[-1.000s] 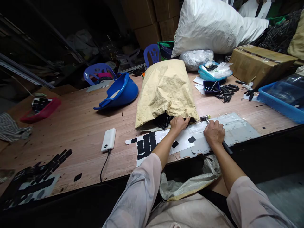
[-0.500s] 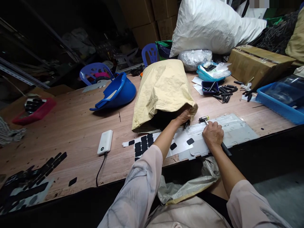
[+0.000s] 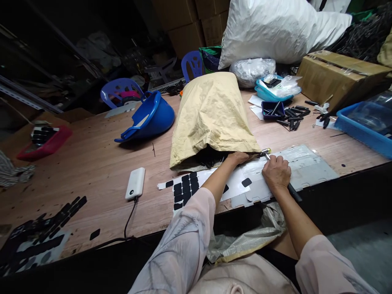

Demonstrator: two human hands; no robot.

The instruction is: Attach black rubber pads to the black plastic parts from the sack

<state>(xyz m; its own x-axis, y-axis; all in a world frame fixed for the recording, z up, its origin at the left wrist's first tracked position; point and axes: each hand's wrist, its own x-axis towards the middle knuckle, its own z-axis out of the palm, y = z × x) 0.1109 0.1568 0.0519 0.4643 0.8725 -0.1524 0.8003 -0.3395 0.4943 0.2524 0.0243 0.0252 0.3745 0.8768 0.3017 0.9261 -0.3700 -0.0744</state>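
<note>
Holding the hammer (image 3: 293, 192) in my right hand (image 3: 277, 173), fist closed round the grip. The head pokes out past my thumb and the black handle end sticks out behind my wrist. Hammer's long axis is diagonal: head away from me and to the left, tail toward the bench (image 3: 101, 163) edge on my right. The head sits just beside the right corner of the sack (image 3: 211, 110) mouth; can't tell if it touches. Hand and hammer rest over the grey plate (image 3: 309, 167).

Sack lies flat mid-bench, long axis running away from me, open mouth facing me, closed end far. Black parts (image 3: 208, 157) show in the mouth.

Left hand (image 3: 237, 157) is at that mouth, right half, fingers curled under the lip. Tips are hidden by the fabric, so I can't tell whether they pinch anything. It's the nearer hand to the opening; the right is just beside it, to the right and closer to me.

Sheet of black pads (image 3: 186, 185) lies under my left forearm, nearer me than the mouth.
</note>
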